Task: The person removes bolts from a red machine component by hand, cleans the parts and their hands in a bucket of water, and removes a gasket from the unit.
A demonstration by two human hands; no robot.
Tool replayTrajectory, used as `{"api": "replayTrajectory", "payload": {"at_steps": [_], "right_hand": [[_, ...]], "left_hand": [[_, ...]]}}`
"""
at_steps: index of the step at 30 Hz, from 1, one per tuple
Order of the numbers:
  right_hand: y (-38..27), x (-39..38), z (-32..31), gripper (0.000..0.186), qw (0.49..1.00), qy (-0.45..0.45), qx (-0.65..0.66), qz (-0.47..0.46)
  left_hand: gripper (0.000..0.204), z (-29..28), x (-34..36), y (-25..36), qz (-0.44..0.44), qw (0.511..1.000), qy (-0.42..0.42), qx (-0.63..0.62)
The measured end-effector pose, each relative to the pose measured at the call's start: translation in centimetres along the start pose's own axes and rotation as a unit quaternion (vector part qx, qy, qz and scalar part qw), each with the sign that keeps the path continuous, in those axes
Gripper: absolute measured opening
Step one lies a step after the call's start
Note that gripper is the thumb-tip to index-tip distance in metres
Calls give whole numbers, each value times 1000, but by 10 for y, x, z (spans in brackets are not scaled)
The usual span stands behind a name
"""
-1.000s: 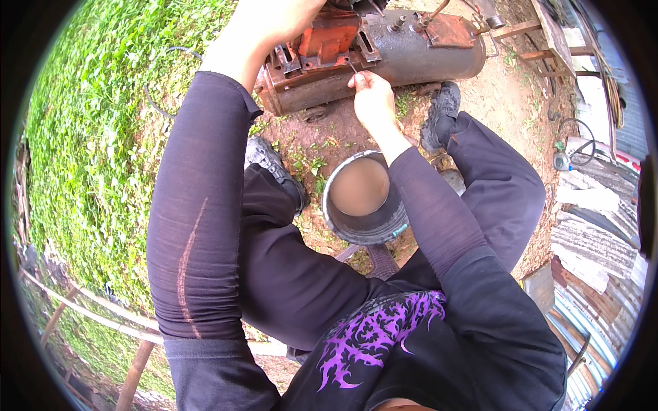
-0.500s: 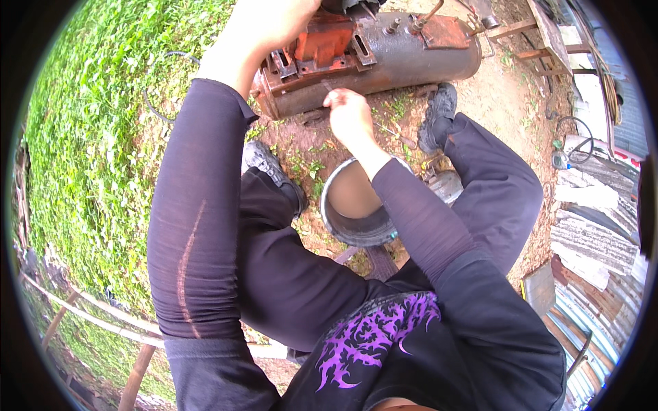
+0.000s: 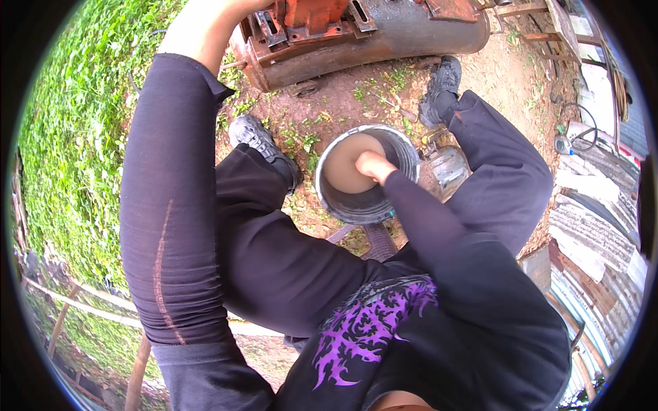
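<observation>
My right hand point(image 3: 373, 166) reaches down into a black bucket point(image 3: 356, 214) of murky brown water point(image 3: 343, 164). Its fingers are at or under the water, so whether they grip anything is hidden. Up at the top edge, my left hand point(image 3: 223, 19) is by the left end of a rusty cylindrical tank point(image 3: 384, 51), next to the orange-red metal mount point(image 3: 319, 17) on top of it. The fingers of that hand run out of view, so their hold cannot be made out. Below the tank, the bucket stands on the ground between my feet.
A scuffed, clear-looking container point(image 3: 449, 168) stands right of the bucket, beside my right leg. A thin tool point(image 3: 397, 106) lies on the dirt near my right shoe point(image 3: 441, 89). Grass point(image 3: 75, 137) covers the left side. Stacked corrugated sheets point(image 3: 593, 229) lie at the right, near a wooden frame point(image 3: 558, 31).
My right hand has come down from the tank's near side into the bucket. My left hand stays up by the tank but sits further left and higher in view; the whole view has shifted.
</observation>
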State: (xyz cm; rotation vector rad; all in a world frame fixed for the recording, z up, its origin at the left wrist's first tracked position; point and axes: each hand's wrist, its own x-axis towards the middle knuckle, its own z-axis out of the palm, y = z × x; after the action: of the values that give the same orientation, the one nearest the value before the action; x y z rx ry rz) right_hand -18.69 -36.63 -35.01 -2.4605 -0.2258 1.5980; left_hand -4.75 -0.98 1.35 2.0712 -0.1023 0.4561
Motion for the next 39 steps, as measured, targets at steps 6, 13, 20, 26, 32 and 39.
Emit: {"api": "replayTrajectory", "payload": {"at_steps": [6, 13, 20, 26, 32, 39], "right_hand": [[-32, -19, 34, 32, 992, 114, -35, 31], [-28, -15, 10, 33, 994, 36, -88, 48], [-89, -74, -78, 25, 956, -34, -243, -162], [-173, -137, -199, 27, 890, 321, 118, -301], [-208, -78, -213, 30, 861, 411, 188, -232], [-234, -86, -192, 32, 860, 376, 308, -157]], "left_hand": [[42, -1, -18, 5, 18, 1000, 7, -19], [40, -1, -8, 3, 2, 1000, 6, -23], [41, -1, -5, 2, -7, 1000, -9, -16], [44, -10, -6, 5, -6, 999, 6, 34], [43, -1, -1, -1, 10, 1000, 8, 10], [44, -4, -6, 0, -10, 1000, 10, 7]]}}
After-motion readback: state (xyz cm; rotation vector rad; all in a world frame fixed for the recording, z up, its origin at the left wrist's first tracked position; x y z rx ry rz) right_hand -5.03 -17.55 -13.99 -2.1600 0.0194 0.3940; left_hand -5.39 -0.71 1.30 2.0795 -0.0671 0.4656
